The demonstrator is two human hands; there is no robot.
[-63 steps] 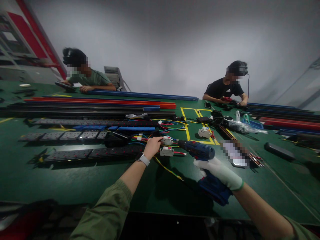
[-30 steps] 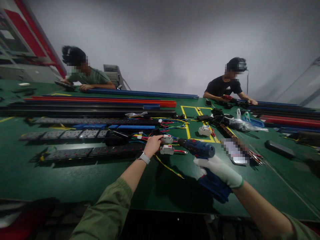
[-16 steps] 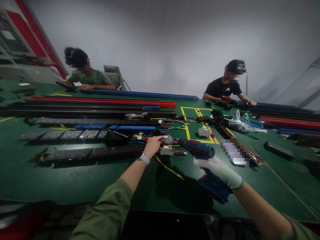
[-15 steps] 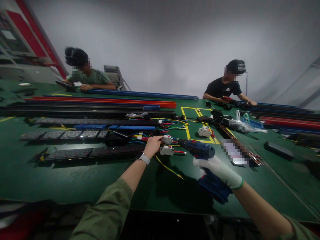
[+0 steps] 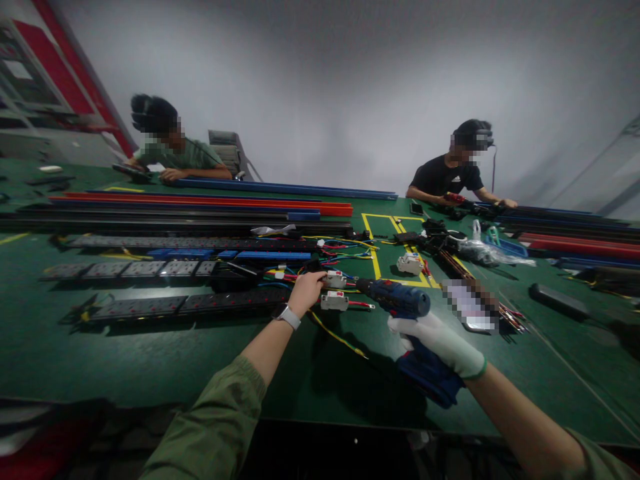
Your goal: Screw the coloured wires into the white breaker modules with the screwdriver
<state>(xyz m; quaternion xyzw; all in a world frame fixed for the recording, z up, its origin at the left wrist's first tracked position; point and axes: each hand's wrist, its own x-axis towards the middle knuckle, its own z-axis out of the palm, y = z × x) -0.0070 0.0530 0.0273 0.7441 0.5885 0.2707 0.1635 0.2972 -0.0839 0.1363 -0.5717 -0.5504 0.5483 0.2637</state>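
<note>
My right hand (image 5: 440, 343), in a white glove, is closed round the grip of a blue cordless drill (image 5: 400, 300). The drill's nose points left at a small white circuit breaker (image 5: 335, 280). My bare left hand (image 5: 306, 291), a watch on its wrist, is closed on that breaker and steadies it on the green table (image 5: 150, 360). A second white breaker (image 5: 334, 303) lies just in front of it, with red, blue and yellow wires (image 5: 340, 252) spread around both.
Grey socket strips (image 5: 135, 308) and long red, blue and black rails (image 5: 200, 203) lie to the left. A third breaker (image 5: 410, 265) sits in a yellow-taped square. Two other people work at the far edge. Cables, a plastic bag (image 5: 483, 252) and a black bar (image 5: 559, 301) lie right.
Both my hands, the drill and the breaker stay where they were. Only the person at the far right has shifted their arms slightly.
</note>
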